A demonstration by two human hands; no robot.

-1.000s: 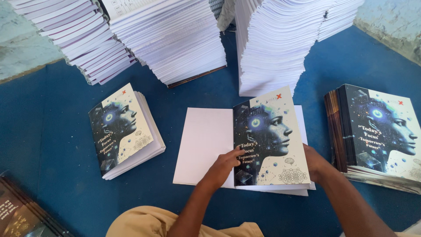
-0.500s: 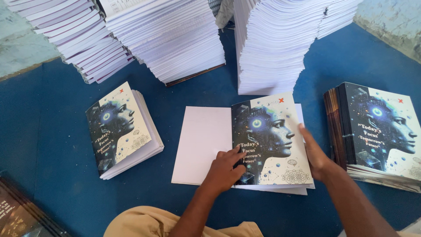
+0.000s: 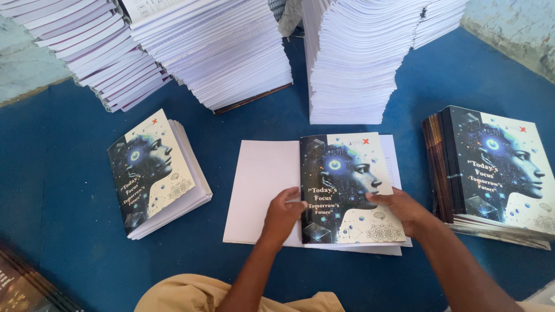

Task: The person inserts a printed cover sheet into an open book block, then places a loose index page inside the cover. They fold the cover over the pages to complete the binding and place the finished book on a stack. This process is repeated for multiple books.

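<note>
An open printed cover [image 3: 347, 167] with a face illustration lies on the blue floor over a block of white pages [image 3: 395, 159], its blank white inner flap [image 3: 260, 185] spread to the left. My left hand [image 3: 283, 211] presses on the fold at the cover's left edge. My right hand [image 3: 402, 209] rests flat on the cover's lower right part. Both hands touch the cover without gripping it.
A finished book [image 3: 156, 173] lies to the left. A pile of covers [image 3: 497, 173] sits at the right. Tall stacks of white page blocks [image 3: 358, 63] [image 3: 214, 52] [image 3: 98, 52] stand behind. Dark covers [image 3: 23, 286] show at bottom left.
My right hand has slid from the cover's right edge onto its lower right face. My left hand has stayed at the fold.
</note>
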